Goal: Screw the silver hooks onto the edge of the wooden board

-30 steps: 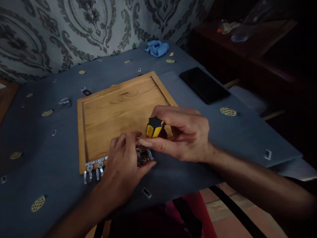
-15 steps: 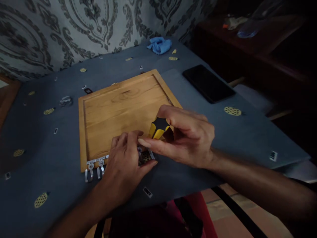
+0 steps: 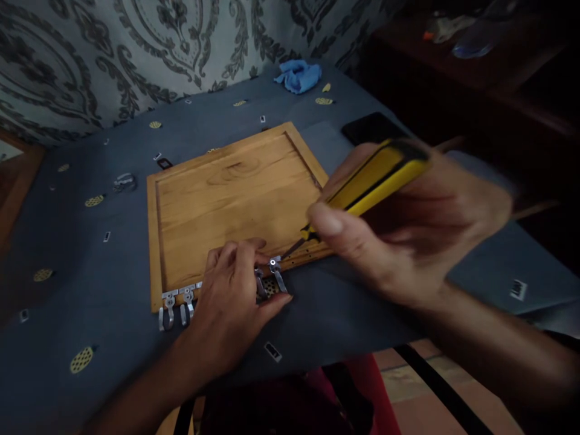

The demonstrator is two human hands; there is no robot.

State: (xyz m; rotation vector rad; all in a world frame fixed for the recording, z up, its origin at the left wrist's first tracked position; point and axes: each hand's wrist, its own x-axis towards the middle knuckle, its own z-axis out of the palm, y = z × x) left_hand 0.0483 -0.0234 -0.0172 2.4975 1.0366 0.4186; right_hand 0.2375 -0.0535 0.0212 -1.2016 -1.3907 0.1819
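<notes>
Clasping the screwdriver (image 3: pixel 374 180), the right hand (image 3: pixel 423 235) has tipped it rightward, uncovering the screw on the rightmost hook (image 3: pixel 280 278) at the wooden panel's (image 3: pixel 226 205) near edge, while the left hand (image 3: pixel 229 290) bends around neighbouring hooks, its pinch unclear.

Dim light, partial blur

Low, uneven light left the wooden board (image 3: pixel 235 205) readable, while the furniture (image 3: pixel 493 90) at upper right sank nearly to black. Small glints marked the metal hooks (image 3: pixel 188 297). The right hand (image 3: pixel 421 232) and the screwdriver (image 3: pixel 376 181) were smeared; the left hand (image 3: pixel 231 290) was sharper. Wide-angle stretch pulled at the forearms (image 3: pixel 507 347) near the lower corners.
</notes>
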